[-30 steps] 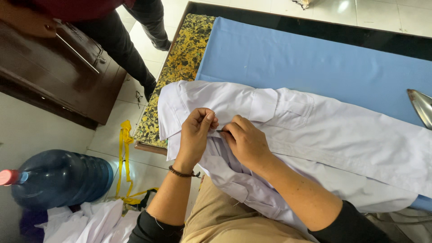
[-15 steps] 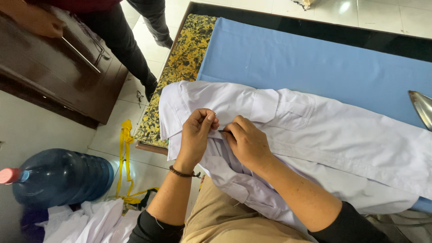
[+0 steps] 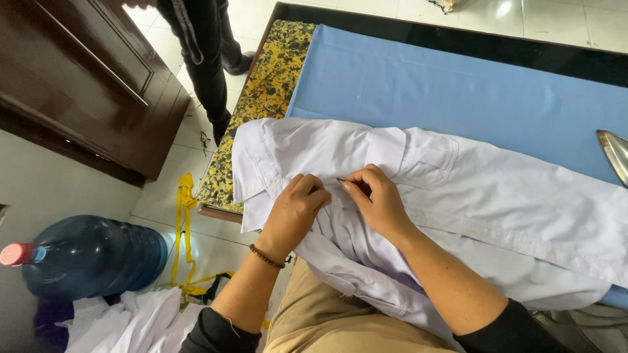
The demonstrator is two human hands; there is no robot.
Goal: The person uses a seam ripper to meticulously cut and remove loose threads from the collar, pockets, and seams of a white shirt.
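A white shirt (image 3: 497,202) lies spread across the near edge of a blue padded ironing table (image 3: 458,85), collar end to the left, part of it hanging down over my lap. My left hand (image 3: 296,212) pinches the shirt's front edge near the collar, a dark bead bracelet on its wrist. My right hand (image 3: 373,199) grips the same edge just to the right, fingertips nearly touching the left hand's. A small dark object shows at the right fingertips; what it is I cannot tell.
An iron's metal tip (image 3: 613,151) pokes in at the right edge. A mottled yellow-black stone counter (image 3: 268,98) borders the table's left. On the floor: a blue water jug (image 3: 91,255), white cloth (image 3: 124,323), yellow strap (image 3: 186,216). A person's dark-trousered legs (image 3: 203,52) stand by a brown cabinet (image 3: 85,85).
Both hands have stayed on the shirt's edge with little shift. The standing person has moved, so only the legs now show at the top.
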